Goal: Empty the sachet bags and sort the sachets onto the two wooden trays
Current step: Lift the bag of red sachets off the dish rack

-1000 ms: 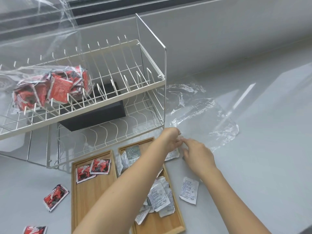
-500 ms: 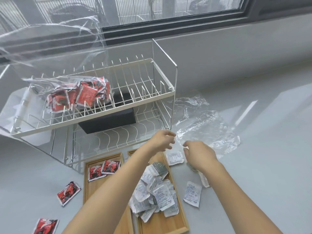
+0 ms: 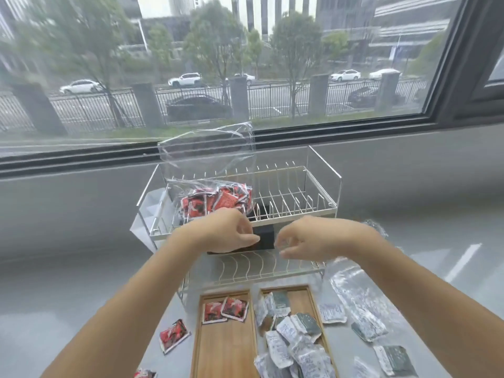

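Note:
Two wooden trays lie side by side near the bottom. The left tray [image 3: 223, 350] carries two red sachets [image 3: 226, 309]. On the right tray [image 3: 298, 297] sits a heap of white and green sachets [image 3: 291, 336]. My right hand [image 3: 308, 241] is raised before the dish rack [image 3: 313, 211] and pinches a crumpled clear bag [image 3: 354, 290], which hangs down to the right. My left hand [image 3: 229, 233] is level with it, fingers curled, with nothing visible in them. A clear bag of red sachets [image 3: 215, 203] rests on the rack's upper tier, just behind my left hand.
Loose red sachets [image 3: 174, 336] lie on the grey counter left of the trays. White and green sachets [image 3: 368, 330] are scattered to the right of them. A black box [image 3: 266, 238] sits inside the rack. A window runs behind the rack.
Both hands rose from the counter to in front of the rack, lifting the clear bag. More white sachets spilled onto the right tray and counter. My view tilted upward.

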